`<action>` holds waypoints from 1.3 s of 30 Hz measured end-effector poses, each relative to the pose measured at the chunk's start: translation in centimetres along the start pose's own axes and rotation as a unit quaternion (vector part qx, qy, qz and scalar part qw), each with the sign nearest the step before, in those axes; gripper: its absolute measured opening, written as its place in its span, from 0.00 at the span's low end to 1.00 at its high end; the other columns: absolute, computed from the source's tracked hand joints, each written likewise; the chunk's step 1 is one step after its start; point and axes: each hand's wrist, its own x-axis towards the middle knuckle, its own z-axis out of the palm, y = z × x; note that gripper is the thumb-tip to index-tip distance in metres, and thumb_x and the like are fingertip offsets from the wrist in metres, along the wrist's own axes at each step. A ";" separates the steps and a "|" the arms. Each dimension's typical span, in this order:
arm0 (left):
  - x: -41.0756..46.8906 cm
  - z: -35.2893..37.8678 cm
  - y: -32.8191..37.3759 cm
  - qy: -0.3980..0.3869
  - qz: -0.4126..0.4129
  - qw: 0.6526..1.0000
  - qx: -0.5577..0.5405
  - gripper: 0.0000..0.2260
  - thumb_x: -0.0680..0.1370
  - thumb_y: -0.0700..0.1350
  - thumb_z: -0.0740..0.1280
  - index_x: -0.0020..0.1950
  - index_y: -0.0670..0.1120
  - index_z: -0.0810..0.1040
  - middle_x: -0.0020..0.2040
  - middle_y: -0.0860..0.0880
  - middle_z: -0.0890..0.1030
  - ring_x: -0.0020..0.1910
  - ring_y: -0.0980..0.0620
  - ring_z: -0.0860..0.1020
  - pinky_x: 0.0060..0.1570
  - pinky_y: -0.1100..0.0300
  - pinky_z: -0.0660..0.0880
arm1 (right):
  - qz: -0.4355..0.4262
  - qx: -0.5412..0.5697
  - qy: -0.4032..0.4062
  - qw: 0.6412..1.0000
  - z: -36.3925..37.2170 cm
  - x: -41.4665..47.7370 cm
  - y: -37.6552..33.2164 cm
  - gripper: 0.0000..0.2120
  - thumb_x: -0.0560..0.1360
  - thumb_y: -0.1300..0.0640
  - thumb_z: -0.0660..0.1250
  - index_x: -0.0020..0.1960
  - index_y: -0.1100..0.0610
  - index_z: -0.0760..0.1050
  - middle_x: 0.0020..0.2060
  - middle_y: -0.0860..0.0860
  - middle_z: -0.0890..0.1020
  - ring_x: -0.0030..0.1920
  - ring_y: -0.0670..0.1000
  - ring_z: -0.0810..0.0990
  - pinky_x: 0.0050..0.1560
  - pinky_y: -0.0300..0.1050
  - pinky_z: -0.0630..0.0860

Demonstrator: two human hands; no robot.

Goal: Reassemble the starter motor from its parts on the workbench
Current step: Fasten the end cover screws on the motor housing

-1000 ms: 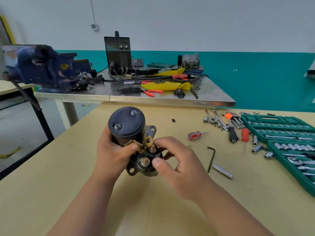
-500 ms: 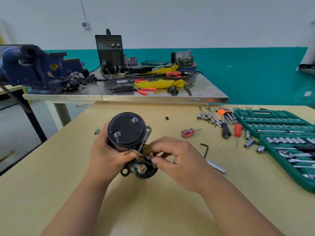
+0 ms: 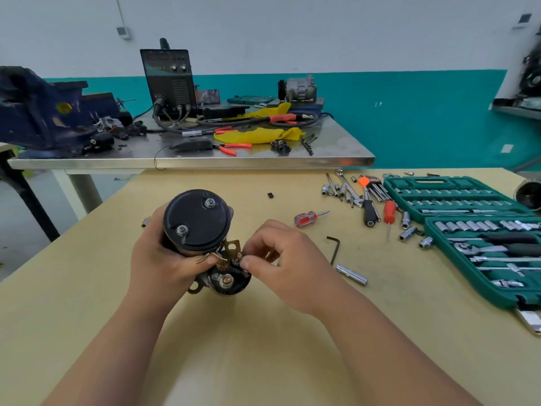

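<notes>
Left hand (image 3: 164,265) is wrapped round the starter motor (image 3: 199,221), held over the near surface (image 3: 263,347) | right hand (image 3: 284,265) is pinched on a small fastener (image 3: 239,256) at the brass terminal tab (image 3: 232,247) | step judged: solenoid terminal fastening | next: fine finger-threading called for, then probably a socket from the green case (image 3: 456,197).
</notes>
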 end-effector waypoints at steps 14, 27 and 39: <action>-0.3 0.5 -0.2 -0.044 0.004 0.999 0.005 0.36 0.58 0.41 0.77 0.59 0.65 0.71 0.56 0.73 0.76 0.55 0.75 0.73 0.51 0.81 0.67 | 0.052 -0.026 -0.051 0.997 -1.3 -0.2 0.5 0.10 0.74 0.61 0.65 0.43 0.46 0.77 0.38 0.39 0.77 0.37 0.38 0.74 0.37 0.29 0.70; 0.3 1.3 -0.2 -0.092 -0.043 0.994 0.030 0.45 0.68 0.33 0.77 0.54 0.82 0.60 0.52 0.78 0.72 0.51 0.76 0.73 0.44 0.82 0.66 | 0.392 -0.532 0.136 0.738 -16.1 0.0 12.3 0.15 0.78 0.52 0.59 0.60 0.56 0.76 0.62 0.59 0.73 0.63 0.61 0.69 0.63 0.58 0.67; 0.1 1.5 0.0 -0.077 -0.040 0.996 0.011 0.38 0.62 0.43 0.74 0.55 0.80 0.62 0.53 0.79 0.71 0.52 0.77 0.73 0.46 0.82 0.67 | 0.431 -0.589 0.072 0.680 -16.7 -0.5 15.9 0.14 0.77 0.58 0.59 0.60 0.56 0.76 0.66 0.58 0.70 0.67 0.60 0.65 0.67 0.60 0.64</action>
